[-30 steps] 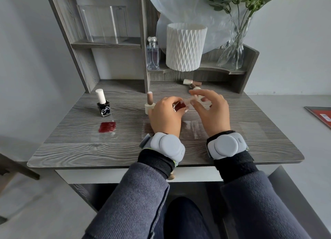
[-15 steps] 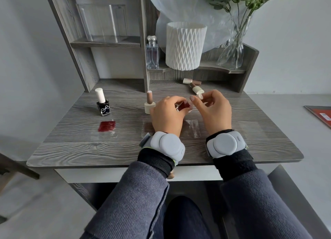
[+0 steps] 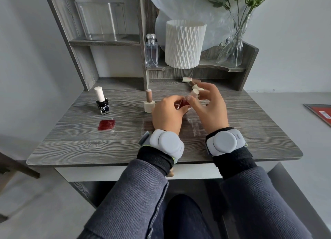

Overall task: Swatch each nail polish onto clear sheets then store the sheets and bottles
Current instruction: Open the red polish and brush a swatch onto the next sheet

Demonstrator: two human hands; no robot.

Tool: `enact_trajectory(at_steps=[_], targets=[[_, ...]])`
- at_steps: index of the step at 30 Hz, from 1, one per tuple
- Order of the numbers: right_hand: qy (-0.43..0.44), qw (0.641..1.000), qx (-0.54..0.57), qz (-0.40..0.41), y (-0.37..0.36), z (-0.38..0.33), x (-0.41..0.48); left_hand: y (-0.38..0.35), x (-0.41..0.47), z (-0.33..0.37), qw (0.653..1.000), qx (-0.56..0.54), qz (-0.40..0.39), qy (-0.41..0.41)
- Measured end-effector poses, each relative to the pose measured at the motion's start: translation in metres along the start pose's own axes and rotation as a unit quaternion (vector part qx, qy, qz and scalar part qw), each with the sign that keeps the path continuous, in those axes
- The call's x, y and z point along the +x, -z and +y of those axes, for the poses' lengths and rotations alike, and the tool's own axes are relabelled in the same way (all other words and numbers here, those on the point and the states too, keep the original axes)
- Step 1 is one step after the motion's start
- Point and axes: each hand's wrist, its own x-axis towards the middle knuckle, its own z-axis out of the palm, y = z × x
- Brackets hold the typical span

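Where hands grip it, red bottle half-hidden

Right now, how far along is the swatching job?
Done: one dark red swatch on a clear sheet, below the black square bottle. In hand: the left hand holds a red glass bottle while the right hand pinches its white cap. Left: the upright tan-capped bottle, the bottles lying behind, and storing everything.

Both arms w/ dark grey ribbed sleeves; black straps at wrists; light grey round devices on top, L & R. Dark trousers.
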Motion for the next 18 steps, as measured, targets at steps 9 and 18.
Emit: enact_trajectory(at_steps=[9,18], targets=[[0.008,0.998,-0.031,0.049,0.0032,0.0017,0.0023,0.0027,-0.002,0.0052,0.999,-0.032,-0.034,-0.002],[0.047,0.997,-0.01,0.066,0.0034,-0.0004,0.0004,0.0009,0.0,0.0015,0.999,-0.027,-0.033,0.007]])
